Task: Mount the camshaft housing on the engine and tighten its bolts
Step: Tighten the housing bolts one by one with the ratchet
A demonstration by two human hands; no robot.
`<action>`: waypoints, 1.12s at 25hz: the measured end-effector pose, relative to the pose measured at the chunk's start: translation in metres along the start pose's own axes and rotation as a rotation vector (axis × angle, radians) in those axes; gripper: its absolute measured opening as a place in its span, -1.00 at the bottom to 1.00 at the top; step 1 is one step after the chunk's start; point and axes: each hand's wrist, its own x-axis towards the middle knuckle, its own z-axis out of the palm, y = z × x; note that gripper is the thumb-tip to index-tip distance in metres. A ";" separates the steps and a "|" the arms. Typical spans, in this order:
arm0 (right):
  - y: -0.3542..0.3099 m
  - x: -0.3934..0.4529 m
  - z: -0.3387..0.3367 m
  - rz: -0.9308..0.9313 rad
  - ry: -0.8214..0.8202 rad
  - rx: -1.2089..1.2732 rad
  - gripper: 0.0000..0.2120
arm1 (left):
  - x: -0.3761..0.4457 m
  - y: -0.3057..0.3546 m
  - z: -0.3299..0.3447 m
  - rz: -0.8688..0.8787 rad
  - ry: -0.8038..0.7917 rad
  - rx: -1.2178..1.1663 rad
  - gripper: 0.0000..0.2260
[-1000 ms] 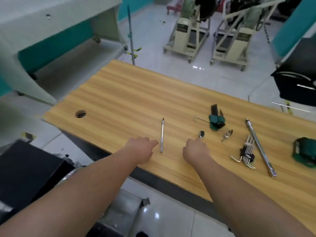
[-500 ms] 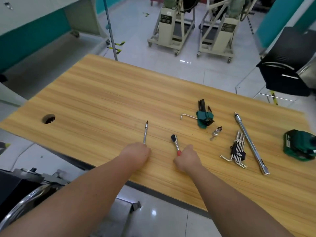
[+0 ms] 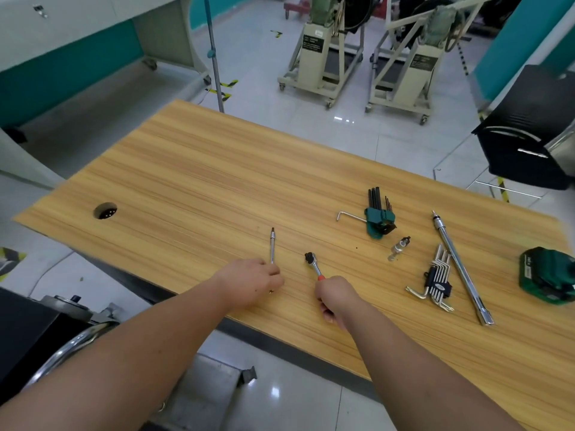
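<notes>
Closed in on the tools since a second ago: left hand (image 3: 253, 279) then just beside the extension bar (image 3: 272, 247), now over its near end; ratchet (image 3: 312, 264) then almost hidden past the right hand (image 3: 334, 298), now showing black head, bright shank and a strip of orange grip.

No camshaft housing or engine to be made out anywhere on the table (image 3: 217, 181). Below its near-left edge, some black and chromed hardware (image 3: 71, 306); cannot tell whether that belongs to the engine. Judged from this, still gathering tools, mounting and tightening not yet begun.

Extension bar lying flat, long axis running straight away from the body, dark tip at the far end, near end under the left fingers. Those fingers curled down around it, seemingly pinching the end, though the contact itself is hidden. Ratchet just right of the bar, near but apart, head pointing away and slightly left, handle wrapped in the fisted right hand. Each tool nearest its own hand, so likely joined head to bar next.

Both forearms stretched forward and converging, wrists low over the near edge.

Further right, well apart: green hex key holder (image 3: 378, 217), small socket adapter (image 3: 398, 248), second key set (image 3: 435, 279), long chrome bar (image 3: 460, 265), green battery (image 3: 547, 275).
</notes>
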 end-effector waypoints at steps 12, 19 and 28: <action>-0.090 -0.125 0.026 -0.596 -0.210 0.446 -0.82 | -0.085 -0.035 -0.127 -0.533 0.794 -0.704 -0.82; -0.201 -0.258 0.101 -0.828 -0.572 0.407 -0.77 | -0.264 -0.080 -0.196 -0.823 1.173 -0.966 -0.84; -0.185 -0.472 0.309 -1.012 -1.141 0.041 -0.75 | -0.585 -0.041 -0.163 -0.871 1.983 -1.561 -0.88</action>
